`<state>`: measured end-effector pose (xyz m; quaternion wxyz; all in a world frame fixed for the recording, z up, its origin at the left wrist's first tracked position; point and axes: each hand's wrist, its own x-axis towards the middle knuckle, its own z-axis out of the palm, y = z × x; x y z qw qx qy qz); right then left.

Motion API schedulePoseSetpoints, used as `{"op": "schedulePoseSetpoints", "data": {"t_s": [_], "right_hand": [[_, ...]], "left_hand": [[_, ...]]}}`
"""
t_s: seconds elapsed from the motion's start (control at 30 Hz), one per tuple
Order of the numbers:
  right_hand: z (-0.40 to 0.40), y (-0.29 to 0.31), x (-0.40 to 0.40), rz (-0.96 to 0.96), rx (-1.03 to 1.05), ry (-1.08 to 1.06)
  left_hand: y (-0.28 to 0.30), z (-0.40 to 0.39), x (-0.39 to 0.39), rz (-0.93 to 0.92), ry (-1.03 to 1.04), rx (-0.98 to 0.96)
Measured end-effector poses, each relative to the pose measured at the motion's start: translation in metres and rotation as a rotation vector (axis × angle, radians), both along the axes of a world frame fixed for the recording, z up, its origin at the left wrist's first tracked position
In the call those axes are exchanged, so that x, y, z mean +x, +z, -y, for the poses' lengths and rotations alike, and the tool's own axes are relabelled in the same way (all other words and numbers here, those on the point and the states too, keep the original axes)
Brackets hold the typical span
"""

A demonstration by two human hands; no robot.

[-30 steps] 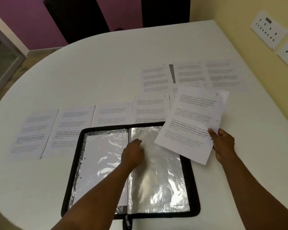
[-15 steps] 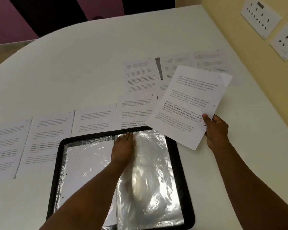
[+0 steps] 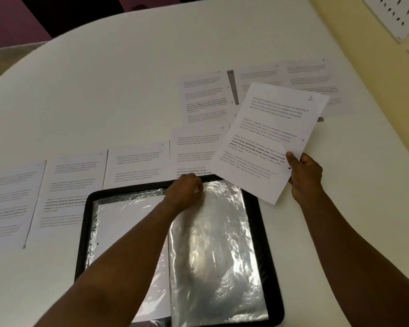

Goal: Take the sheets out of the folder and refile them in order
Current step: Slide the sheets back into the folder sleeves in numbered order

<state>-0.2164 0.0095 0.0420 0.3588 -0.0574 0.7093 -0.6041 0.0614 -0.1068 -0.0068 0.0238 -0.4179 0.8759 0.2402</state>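
One sheet (image 3: 269, 142) pinched in right-hand fingers (image 3: 293, 161); left fingers (image 3: 194, 185) grip a sleeve (image 3: 217, 244).

Glossy crinkled plastic sleeves (image 3: 213, 244); matt paper sheets (image 3: 267, 140).

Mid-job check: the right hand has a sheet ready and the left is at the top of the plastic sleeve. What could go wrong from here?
1. The right hand pinches the held sheet at one lower corner only; it may sag or crumple against the sleeve mouth.
2. The left hand has a grip on the top edge of the crinkled sleeve; if the mouth is barely open, the sheet may jam.
3. The held sheet hangs over the loose sheets on the table and could knock them out of order.
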Motion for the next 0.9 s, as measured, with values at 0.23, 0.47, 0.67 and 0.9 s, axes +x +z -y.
{"op": "schedulePoseSetpoints", "data": {"t_s": [0.23,0.47,0.67,0.9], "right_hand": [[0.021,0.005,0.004,0.114,-0.111,-0.022],[0.07,0.005,0.025,0.183,-0.156,-0.01],[0.099,-0.003,0.039,0.27,-0.152,-0.015],[0.123,-0.016,0.06,0.385,-0.186,0.012]], "left_hand": [[0.007,0.003,0.003,0.026,0.009,-0.03],[0.01,0.002,0.007,-0.083,0.091,0.116],[0.018,0.001,0.011,-0.124,0.083,0.279],[0.017,-0.004,0.008,-0.162,0.033,0.295]]}}
